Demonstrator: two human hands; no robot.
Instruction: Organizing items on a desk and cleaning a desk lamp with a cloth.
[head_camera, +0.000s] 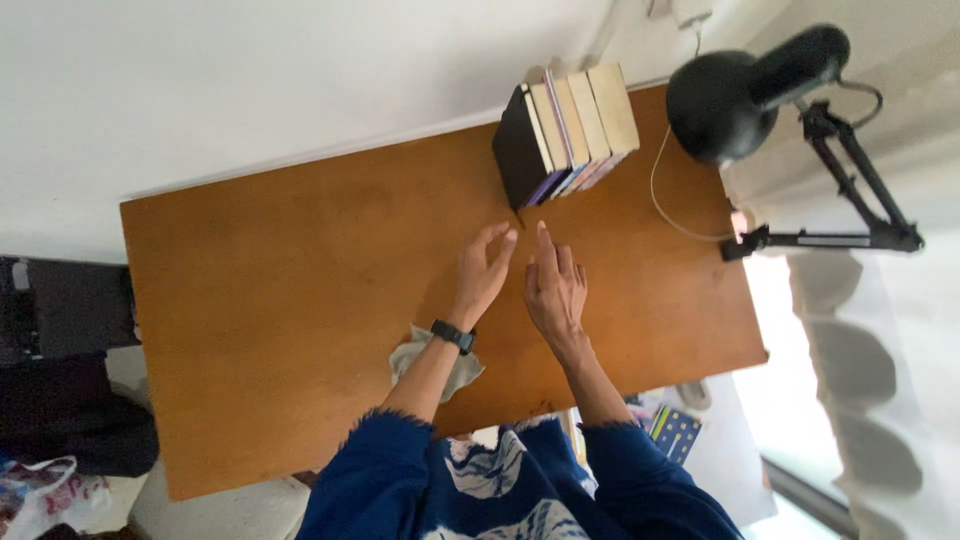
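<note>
Head view looked down on a brown wooden table (300, 270) set against a white wall. Both hands hovered over its middle, open and holding nothing. The left hand (483, 272), with a black wristband, had its fingers loosely curled; the right hand (555, 290) pointed its index finger toward a row of books (565, 130) standing near the table's far edge. That row held a black volume at the left end and several with pale page edges beside it, just beyond the fingertips, not touched. A black desk lamp (740, 95) on a jointed arm stood to the right of the books, its thin cord looping across the wood. A crumpled pale cloth (415, 355) lay under the left forearm. Blue patterned sleeves covered both arms.
</note>
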